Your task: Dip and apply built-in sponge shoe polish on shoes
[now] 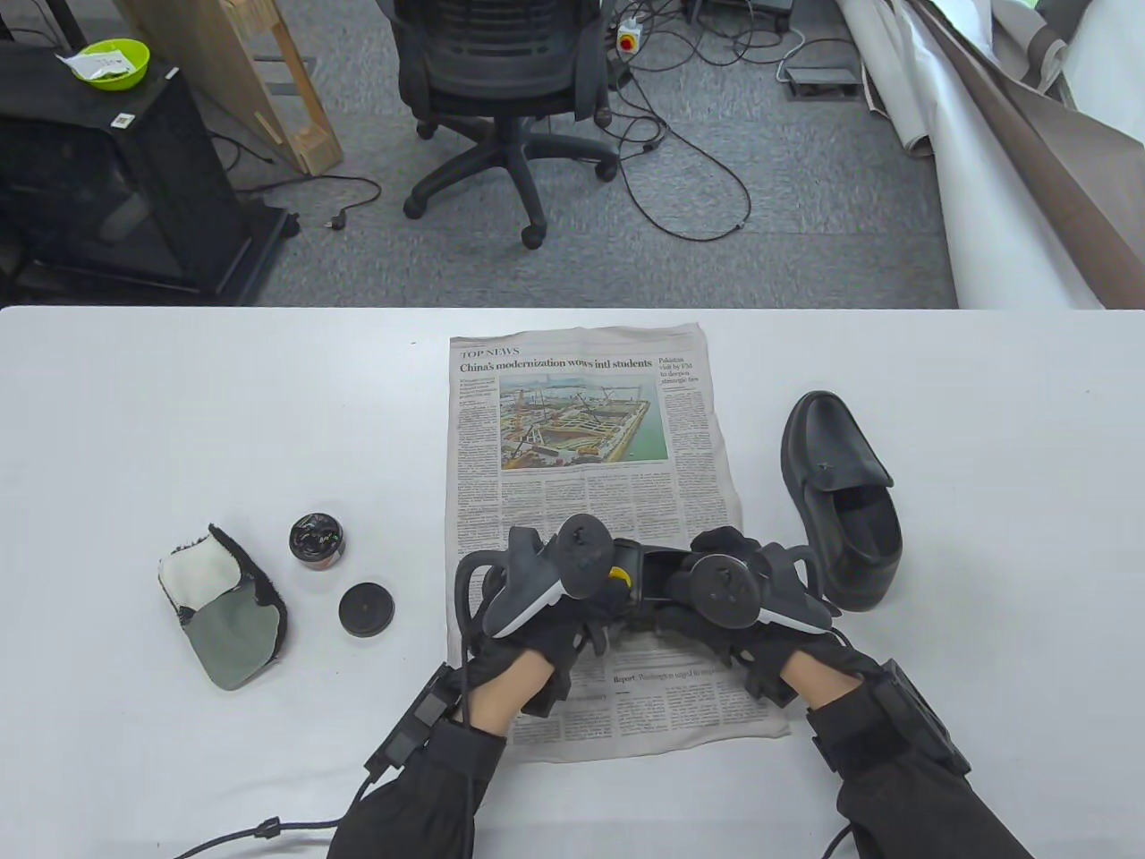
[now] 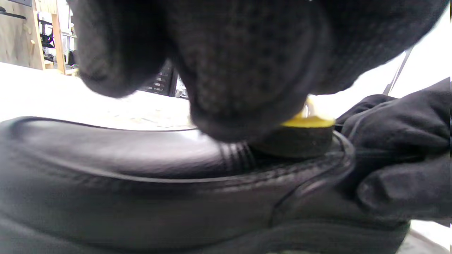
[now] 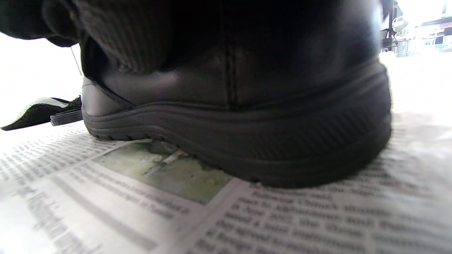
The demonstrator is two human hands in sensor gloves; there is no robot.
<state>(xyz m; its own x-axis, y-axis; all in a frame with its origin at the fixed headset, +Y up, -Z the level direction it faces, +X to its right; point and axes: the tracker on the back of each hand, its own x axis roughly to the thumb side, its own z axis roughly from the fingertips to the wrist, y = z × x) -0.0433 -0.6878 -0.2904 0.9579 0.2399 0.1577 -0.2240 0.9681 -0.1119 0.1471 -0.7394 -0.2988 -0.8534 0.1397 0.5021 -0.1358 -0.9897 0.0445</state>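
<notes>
While a black leather shoe (image 2: 141, 176) sits on the newspaper (image 1: 572, 429) spread over the white table (image 1: 179, 429), both gloved hands work on it near the paper's lower half. The left hand (image 1: 537, 617) pinches a yellow-backed polish sponge (image 2: 300, 137) in its fingertips (image 2: 243, 88), and the left wrist view shows the sponge's dark pad pressed down on the shoe's upper, just beside the ribbed elastic gusset near the opening. The right hand (image 1: 733, 608) grips the shoe at its heel end; in the left wrist view its curled fingers (image 2: 395, 148) wrap the back of the shoe, and the right wrist view shows the heel and treaded sole resting flat on the printed page. A second black shoe (image 1: 841, 501) stands on bare table just right of the newspaper, its toe pointing away from the person and its opening facing up, close beside the right hand but not held. Left of the newspaper, the open tin of black polish (image 1: 317, 540) stands with its round black lid (image 1: 366, 609) lying just below it, apart from the tin. Further left lies a polishing mitt (image 1: 224, 604) with a white fleecy patch and a grey-green panel. Beyond the table's far edge stands a black office chair (image 1: 501, 98) on grey carpet, with cables trailing across the floor.
</notes>
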